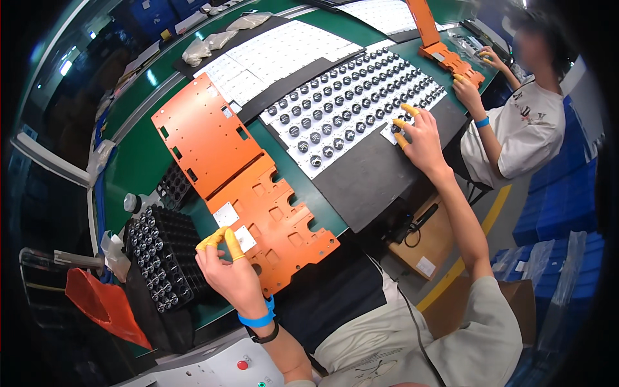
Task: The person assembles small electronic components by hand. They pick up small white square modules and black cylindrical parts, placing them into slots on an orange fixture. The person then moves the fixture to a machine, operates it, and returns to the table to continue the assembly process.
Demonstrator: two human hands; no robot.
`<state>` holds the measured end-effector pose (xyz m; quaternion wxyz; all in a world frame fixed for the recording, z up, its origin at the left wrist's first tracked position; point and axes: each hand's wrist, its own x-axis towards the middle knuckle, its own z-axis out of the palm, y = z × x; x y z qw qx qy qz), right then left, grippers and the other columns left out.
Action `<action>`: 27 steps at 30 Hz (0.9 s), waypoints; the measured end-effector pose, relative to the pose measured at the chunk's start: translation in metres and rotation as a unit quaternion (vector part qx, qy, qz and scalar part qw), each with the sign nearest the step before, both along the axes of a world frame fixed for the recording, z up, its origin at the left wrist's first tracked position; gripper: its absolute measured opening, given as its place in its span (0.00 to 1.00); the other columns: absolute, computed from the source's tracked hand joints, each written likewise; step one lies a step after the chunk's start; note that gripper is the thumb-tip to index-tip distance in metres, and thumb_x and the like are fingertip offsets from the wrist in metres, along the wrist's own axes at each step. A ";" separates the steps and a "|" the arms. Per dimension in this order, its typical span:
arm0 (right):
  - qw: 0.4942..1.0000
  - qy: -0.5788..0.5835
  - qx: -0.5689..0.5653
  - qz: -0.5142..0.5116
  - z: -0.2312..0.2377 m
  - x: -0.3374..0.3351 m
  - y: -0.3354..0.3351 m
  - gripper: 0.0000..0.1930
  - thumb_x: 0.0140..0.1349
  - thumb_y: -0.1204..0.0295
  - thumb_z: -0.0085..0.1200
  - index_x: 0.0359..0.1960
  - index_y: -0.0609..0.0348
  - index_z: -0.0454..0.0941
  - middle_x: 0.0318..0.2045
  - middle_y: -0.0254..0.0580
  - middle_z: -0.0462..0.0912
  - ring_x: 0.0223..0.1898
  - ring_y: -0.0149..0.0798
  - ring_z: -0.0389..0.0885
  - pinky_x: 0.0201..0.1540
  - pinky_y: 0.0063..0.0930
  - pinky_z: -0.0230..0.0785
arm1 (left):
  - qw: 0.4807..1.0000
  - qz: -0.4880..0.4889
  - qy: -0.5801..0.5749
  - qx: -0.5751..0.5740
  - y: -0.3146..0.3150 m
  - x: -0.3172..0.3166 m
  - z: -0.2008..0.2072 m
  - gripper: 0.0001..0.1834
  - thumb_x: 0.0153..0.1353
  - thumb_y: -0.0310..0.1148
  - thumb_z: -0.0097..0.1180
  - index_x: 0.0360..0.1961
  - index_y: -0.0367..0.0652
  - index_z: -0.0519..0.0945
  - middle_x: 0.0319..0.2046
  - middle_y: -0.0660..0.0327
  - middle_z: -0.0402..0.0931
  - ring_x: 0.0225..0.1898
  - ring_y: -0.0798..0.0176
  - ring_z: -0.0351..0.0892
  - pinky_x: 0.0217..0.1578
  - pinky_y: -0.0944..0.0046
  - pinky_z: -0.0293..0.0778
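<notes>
Yellow finger covers sit on several fingertips of both hands. My left hand (pixel 229 274) is over the near half of an orange fixture plate (pixel 277 219), thumb and fingertips drawn together in a pinch. Whatever they hold, if anything, is hidden. Beside them are two small white square plates, one (pixel 225 215) lying on the orange surface, the other (pixel 245 238) close to my thumb. My right hand (pixel 422 142) grips a small white board with black round parts (pixel 389 133) at the near edge of a large white sheet (pixel 313 164) covered with rows of black round parts (pixel 316 161).
A black tray stack (pixel 161 258) of shiny round parts stands at the left, near a red-orange bag (pixel 103 309). A black mat (pixel 367 187) lies under the sheet. More white sheets (pixel 284 55) lie beyond. A co-worker (pixel 522 122) handles another orange fixture (pixel 454 61) at the right.
</notes>
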<state>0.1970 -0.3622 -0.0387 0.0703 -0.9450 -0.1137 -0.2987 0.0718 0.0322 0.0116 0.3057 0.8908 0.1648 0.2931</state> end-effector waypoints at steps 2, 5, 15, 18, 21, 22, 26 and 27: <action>1.000 0.000 0.005 -0.004 -0.006 0.001 -0.003 0.13 0.54 0.71 0.64 0.42 0.57 0.84 0.57 0.46 0.74 0.61 0.52 0.67 0.66 0.47 0.57 | 1.000 -0.015 -0.003 -0.009 0.000 0.001 0.002 0.08 0.64 0.26 0.56 0.41 0.33 0.82 0.33 0.59 0.73 0.32 0.60 0.67 0.31 0.62 0.64; 1.000 -0.006 0.009 0.000 -0.008 0.004 -0.004 0.13 0.54 0.71 0.63 0.43 0.57 0.84 0.57 0.47 0.75 0.60 0.52 0.68 0.66 0.46 0.58 | 0.998 -0.043 -0.048 -0.009 0.008 0.004 -0.007 0.09 0.65 0.26 0.53 0.37 0.29 0.79 0.33 0.55 0.73 0.34 0.53 0.67 0.33 0.56 0.64; 1.000 0.010 0.016 -0.009 -0.008 0.011 -0.005 0.15 0.55 0.71 0.63 0.44 0.59 0.83 0.57 0.51 0.74 0.59 0.53 0.68 0.65 0.44 0.58 | 0.998 -0.061 -0.012 0.001 0.011 0.001 -0.013 0.09 0.59 0.20 0.43 0.37 0.22 0.72 0.38 0.44 0.66 0.43 0.38 0.64 0.47 0.46 0.61; 1.000 0.012 0.022 -0.016 -0.004 0.010 -0.002 0.18 0.54 0.71 0.64 0.48 0.58 0.81 0.58 0.51 0.73 0.61 0.54 0.67 0.65 0.45 0.58 | 0.998 -0.044 -0.002 0.040 0.015 0.001 -0.027 0.12 0.56 0.19 0.42 0.39 0.21 0.72 0.42 0.42 0.66 0.47 0.36 0.63 0.51 0.45 0.61; 0.998 -0.023 0.058 -0.008 0.003 0.000 0.008 0.25 0.54 0.73 0.65 0.55 0.56 0.77 0.60 0.52 0.71 0.63 0.56 0.66 0.65 0.46 0.58 | 0.995 -0.033 0.050 0.077 0.018 0.000 -0.026 0.16 0.61 0.21 0.41 0.47 0.23 0.73 0.48 0.42 0.68 0.50 0.38 0.65 0.55 0.47 0.61; 0.996 -0.043 0.076 0.003 0.004 -0.004 0.010 0.24 0.54 0.74 0.65 0.54 0.55 0.79 0.60 0.51 0.71 0.62 0.55 0.68 0.65 0.45 0.60 | 0.993 -0.033 0.073 0.086 0.018 0.000 -0.024 0.17 0.64 0.22 0.41 0.51 0.24 0.73 0.50 0.42 0.70 0.51 0.39 0.66 0.57 0.48 0.61; 0.992 -0.055 0.099 0.052 0.011 -0.029 0.030 0.23 0.53 0.79 0.64 0.53 0.57 0.80 0.60 0.48 0.72 0.61 0.54 0.68 0.64 0.45 0.61 | 0.988 0.016 0.129 0.086 0.015 0.010 -0.027 0.20 0.71 0.33 0.47 0.55 0.27 0.73 0.47 0.41 0.72 0.50 0.39 0.68 0.53 0.48 0.65; 0.991 -0.057 0.103 0.068 0.011 -0.033 0.035 0.23 0.52 0.80 0.63 0.53 0.57 0.80 0.60 0.48 0.72 0.61 0.55 0.68 0.65 0.46 0.60 | 0.987 0.024 0.128 0.099 0.017 0.012 -0.028 0.20 0.71 0.35 0.47 0.55 0.28 0.73 0.46 0.40 0.73 0.49 0.38 0.71 0.51 0.48 0.67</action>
